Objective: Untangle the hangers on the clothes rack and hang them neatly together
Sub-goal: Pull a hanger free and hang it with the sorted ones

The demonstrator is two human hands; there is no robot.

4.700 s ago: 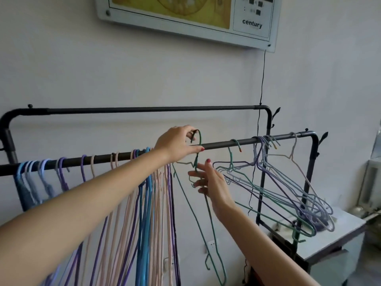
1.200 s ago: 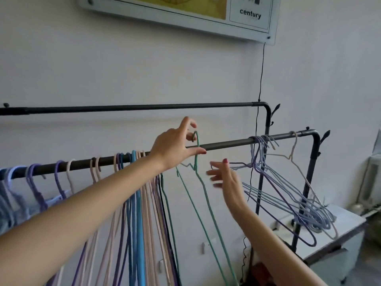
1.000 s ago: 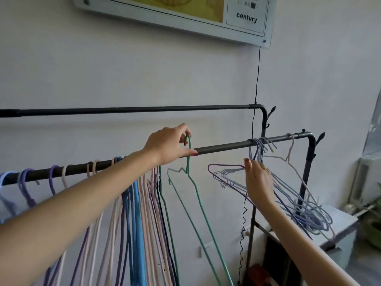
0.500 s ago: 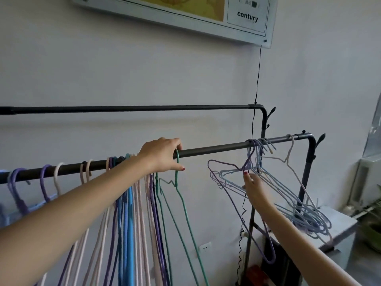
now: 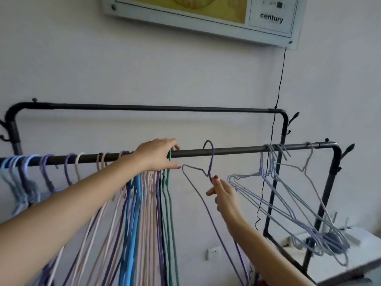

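The left hand (image 5: 157,154) rests on the front rail (image 5: 237,150) of the rack and holds the hook of a green hanger (image 5: 169,182) at the end of the neat bunch (image 5: 136,203). The right hand (image 5: 223,198) pinches the neck of a purple hanger (image 5: 209,159), with its hook at the middle of the rail. Near the right end of the rail a tangled bunch (image 5: 288,203) of pale hangers hangs tilted. A board (image 5: 206,13) is on the wall above.

Up on the wall (image 5: 61,58) hangs a framed poster (image 5: 206,15) reading "century", a black cord (image 5: 281,79) dropping from its lower right corner. Low on the wall sits a white socket (image 5: 213,252).
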